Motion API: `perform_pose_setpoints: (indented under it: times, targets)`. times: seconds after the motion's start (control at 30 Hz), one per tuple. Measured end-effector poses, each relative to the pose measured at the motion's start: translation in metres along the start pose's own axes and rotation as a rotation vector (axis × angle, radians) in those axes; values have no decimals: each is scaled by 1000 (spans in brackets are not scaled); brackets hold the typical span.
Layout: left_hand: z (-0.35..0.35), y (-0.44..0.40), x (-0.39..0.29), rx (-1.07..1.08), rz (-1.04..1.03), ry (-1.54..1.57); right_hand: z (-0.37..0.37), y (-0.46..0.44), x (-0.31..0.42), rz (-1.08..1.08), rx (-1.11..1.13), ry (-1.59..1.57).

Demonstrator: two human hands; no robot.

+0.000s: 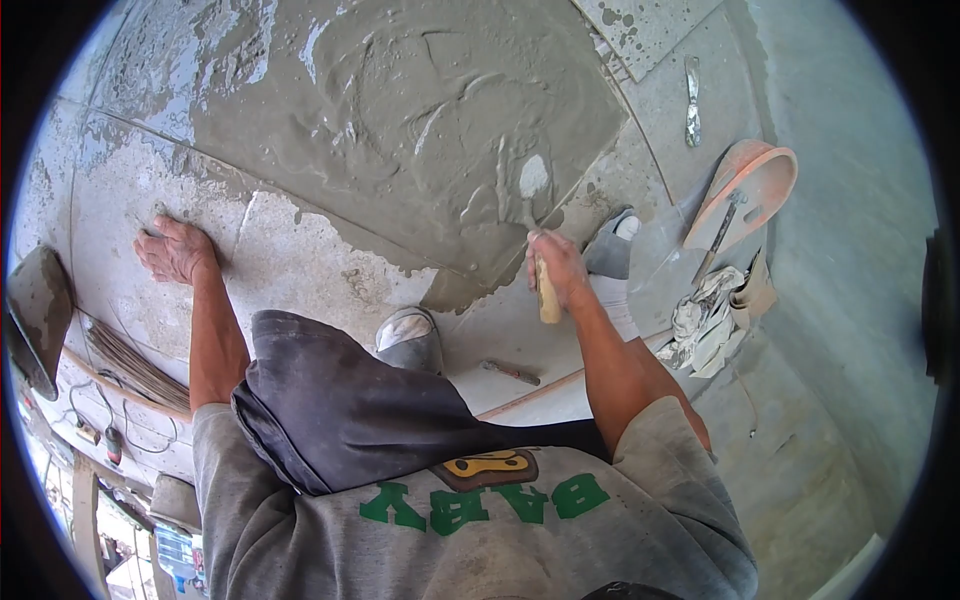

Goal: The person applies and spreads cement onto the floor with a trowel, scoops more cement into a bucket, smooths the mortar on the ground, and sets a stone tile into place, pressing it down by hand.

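Fingers of the right hand (560, 268) are curled around the wooden handle of a trowel (535, 178). The trowel's blade is over the near right part of the wet patch (420, 100), which is grey and looks like cement. The left hand (175, 250) is flat on the dry floor, left of the wet patch, with its fingers a bit spread. I see nothing in it.

The wet patch is already spread wide, so that much looks done. But its top has bumps and swirls, and its near edge is ragged, so I think the smoothing is not finished. The floor by the left hand has no thick grey layer on it.

One slipper (412, 345) is on the near side of the wet patch, and a small tool (510, 373) lies beyond it, nearer the body. Right of the wet patch are a metal tool (693, 100), an orange scoop (775, 180) and some crumpled paper (700, 320).

The grey shirt (480, 560) has big green letters, upside down here, that say BABY. I can read no other words or brand names.
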State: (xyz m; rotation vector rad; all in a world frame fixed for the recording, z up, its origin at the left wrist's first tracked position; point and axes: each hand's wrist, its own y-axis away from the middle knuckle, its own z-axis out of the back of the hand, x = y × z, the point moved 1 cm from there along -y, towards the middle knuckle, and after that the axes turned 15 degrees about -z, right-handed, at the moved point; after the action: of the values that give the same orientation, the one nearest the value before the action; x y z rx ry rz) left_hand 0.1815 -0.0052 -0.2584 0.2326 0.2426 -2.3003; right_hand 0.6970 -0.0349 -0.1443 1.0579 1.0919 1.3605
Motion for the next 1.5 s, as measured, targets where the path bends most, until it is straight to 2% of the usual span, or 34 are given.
perform_pose_setpoints:
  times: [0.07, 0.2, 0.27, 0.33, 0.4, 0.47, 0.57, 0.7, 0.77, 0.8, 0.87, 1.1, 1.17, 1.3, 1.37, 1.5]
  targets:
    - [0, -1, 0, 6, 3, -5, -2, 6, -32, -13, 12, 202]
    - [-3, -2, 3, -5, 1, -21, -4, 12, -50, 12, -19, 363]
    - [-4, -1, 4, -10, -8, -26, -9, 0, -35, 229, -213, 353]
    - [-4, -1, 4, -10, -5, -29, -20, -30, -4, 472, -356, 637]
    - [-6, -2, 7, -11, -9, -33, -53, -19, 50, 607, -273, 742]
    - [-7, -2, 9, -4, -9, -45, -82, -18, 80, 736, -362, 812]
    - [-4, -1, 5, -13, -12, -35, -102, -35, 102, 770, -519, 701]
    - [-7, -3, 9, -17, -17, -38, -73, -44, 112, 597, -565, 506]
    - [-6, -3, 7, -17, -15, -38, -48, -39, 116, 330, -475, 301]
    - [-5, -2, 6, -15, -16, -44, -39, -37, 115, 331, -478, 302]
    - [-3, -1, 4, -15, -13, -35, -24, -36, 108, 290, -410, 99]
    - [-5, -2, 4, -12, -6, -43, -10, -39, 79, 225, -367, -110]
    - [-4, -2, 5, -9, -6, -45, -6, -42, 74, 209, -341, -256]
    - [-3, -2, 3, -8, -11, -49, 0, -43, 72, 188, -314, -295]
    - [-2, -3, 2, -1, -5, -56, -1, -41, 71, 165, -230, -410]
    - [-3, -2, 2, -12, -5, -54, -12, -25, 69, 139, -187, -382]
